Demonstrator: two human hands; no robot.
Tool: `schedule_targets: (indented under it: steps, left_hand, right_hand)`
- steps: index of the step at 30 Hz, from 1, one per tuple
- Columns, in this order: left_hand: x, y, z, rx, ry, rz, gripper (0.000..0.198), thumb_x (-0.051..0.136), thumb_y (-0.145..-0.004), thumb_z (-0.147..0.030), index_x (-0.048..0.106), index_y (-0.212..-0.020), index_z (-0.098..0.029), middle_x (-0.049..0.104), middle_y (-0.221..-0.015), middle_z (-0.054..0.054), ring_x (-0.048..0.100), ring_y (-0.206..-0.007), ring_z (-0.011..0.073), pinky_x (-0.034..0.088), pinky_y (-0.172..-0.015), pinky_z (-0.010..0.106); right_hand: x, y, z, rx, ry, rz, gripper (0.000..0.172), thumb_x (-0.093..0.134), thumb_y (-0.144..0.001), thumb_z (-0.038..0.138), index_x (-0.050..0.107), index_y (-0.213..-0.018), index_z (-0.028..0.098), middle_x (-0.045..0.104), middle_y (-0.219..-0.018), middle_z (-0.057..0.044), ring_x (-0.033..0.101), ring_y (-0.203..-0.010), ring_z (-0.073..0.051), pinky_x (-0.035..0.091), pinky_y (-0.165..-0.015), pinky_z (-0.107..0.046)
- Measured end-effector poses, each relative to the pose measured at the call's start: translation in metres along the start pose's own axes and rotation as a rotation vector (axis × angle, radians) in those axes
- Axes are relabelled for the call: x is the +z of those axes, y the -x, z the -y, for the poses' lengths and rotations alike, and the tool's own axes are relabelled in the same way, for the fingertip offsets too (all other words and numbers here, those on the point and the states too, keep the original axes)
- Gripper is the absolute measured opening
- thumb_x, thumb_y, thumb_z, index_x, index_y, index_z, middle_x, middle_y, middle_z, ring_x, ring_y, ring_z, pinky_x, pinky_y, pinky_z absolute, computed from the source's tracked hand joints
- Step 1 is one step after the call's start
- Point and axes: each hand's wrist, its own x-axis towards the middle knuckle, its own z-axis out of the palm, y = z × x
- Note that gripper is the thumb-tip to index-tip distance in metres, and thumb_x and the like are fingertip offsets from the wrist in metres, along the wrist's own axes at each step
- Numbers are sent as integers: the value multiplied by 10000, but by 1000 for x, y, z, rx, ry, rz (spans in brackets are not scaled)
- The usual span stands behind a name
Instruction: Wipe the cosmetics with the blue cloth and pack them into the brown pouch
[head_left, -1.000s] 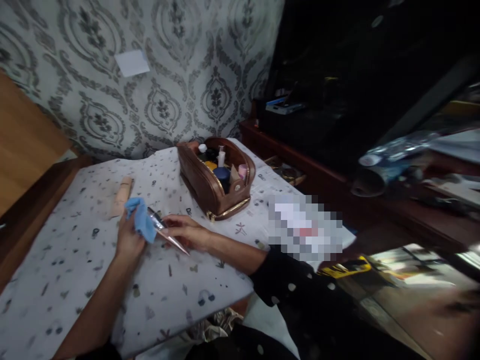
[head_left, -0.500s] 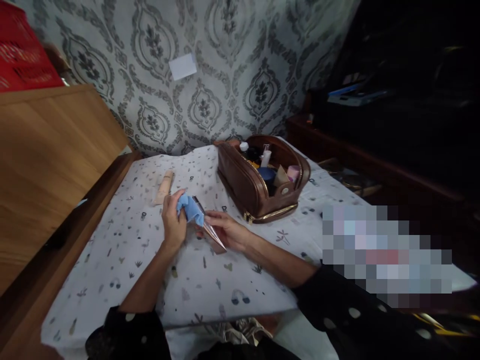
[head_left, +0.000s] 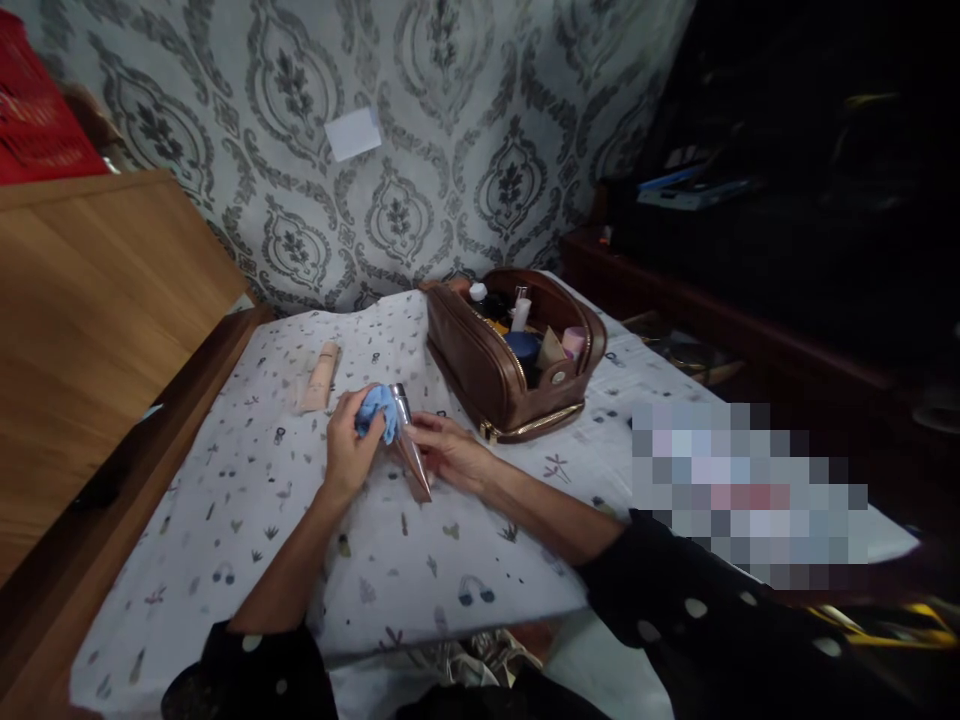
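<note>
My left hand (head_left: 348, 448) is closed on a crumpled blue cloth (head_left: 376, 410) and presses it against the cap end of a shiny rose-coloured cosmetic tube (head_left: 410, 445). My right hand (head_left: 448, 450) grips that tube from the right, its flat end pointing toward me just above the patterned white tablecloth (head_left: 247, 520). A beige tube (head_left: 321, 375) lies on the cloth beyond my left hand. An open brown leather cosmetic bag (head_left: 495, 365) with several bottles and jars inside stands to the right of my hands.
A wooden cabinet (head_left: 82, 320) rises along the left edge of the table. Patterned wallpaper (head_left: 420, 150) with a white note stuck on it backs the table. A dark wooden shelf (head_left: 720, 320) with clutter runs along the right.
The view swung left, then steadied. The tube has turned more upright in my right hand, and the blue cloth has moved up onto its cap end.
</note>
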Motion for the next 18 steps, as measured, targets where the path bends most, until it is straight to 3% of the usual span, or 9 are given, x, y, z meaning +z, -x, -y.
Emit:
schedule_targets:
  steps: [5,8,12,18]
  left_hand:
    - [-3,-1,-4,35,68,120,316,579,-842,-206,689,-1138,-211,663,-1046,55,617,-972,199,497,-848,306]
    - [-4,-1,-9,99,78,187,328,562,-808,-159,712,-1093,-225,640,-973,39,610,-923,187,498,-832,304]
    - [-5,0,-13,168,84,289,359,554,-773,-113,732,-1062,-229,616,-948,42,605,-902,182,502,-814,300]
    - [-3,6,-27,261,136,591,392,541,-764,-104,749,-1073,-226,615,-940,59,606,-857,178,508,-771,296]
  right_hand:
    - [-1,-2,6,-32,-57,7,418,903,-625,314,697,-956,161,722,-787,2,661,-686,-124,548,-712,-268]
    - [-3,-5,7,-57,-133,-84,462,892,-638,248,670,-1041,213,721,-779,30,659,-656,-125,541,-649,-258]
    - [-7,-10,7,-94,-183,-182,385,878,-658,204,649,-967,219,720,-760,38,663,-670,-126,546,-655,-249]
    - [-14,-13,8,-116,-155,-202,282,805,-759,272,623,-963,202,728,-763,-2,683,-703,-158,539,-674,-278]
